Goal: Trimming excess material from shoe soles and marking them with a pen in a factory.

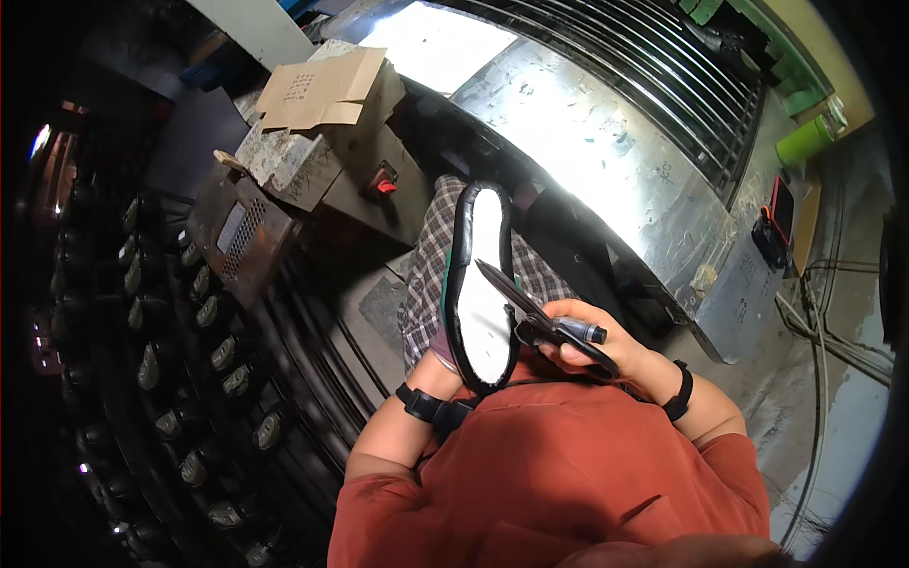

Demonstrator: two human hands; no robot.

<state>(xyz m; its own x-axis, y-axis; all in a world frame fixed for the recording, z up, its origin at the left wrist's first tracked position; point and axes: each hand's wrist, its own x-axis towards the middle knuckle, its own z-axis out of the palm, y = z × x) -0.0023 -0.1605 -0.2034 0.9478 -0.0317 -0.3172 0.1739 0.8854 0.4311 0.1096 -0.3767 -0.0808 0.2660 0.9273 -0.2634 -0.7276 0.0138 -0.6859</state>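
Our left hand (443,348) grips 1 shoe sole (480,284); right hand (578,343) clasps shears (540,317), blades at its black rim. Trimming looks barely begun.

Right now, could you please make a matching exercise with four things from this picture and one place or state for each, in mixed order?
Things:
1. shoe sole
2. scissors
3. cardboard piece
4. green bottle

Places or states:
A. far right, on the shelf edge
B. gripped in the right hand
C. lying on the grey box, upper left
D. held upright by the left hand

Pairs: 1-D, 2-B, 3-C, 4-A
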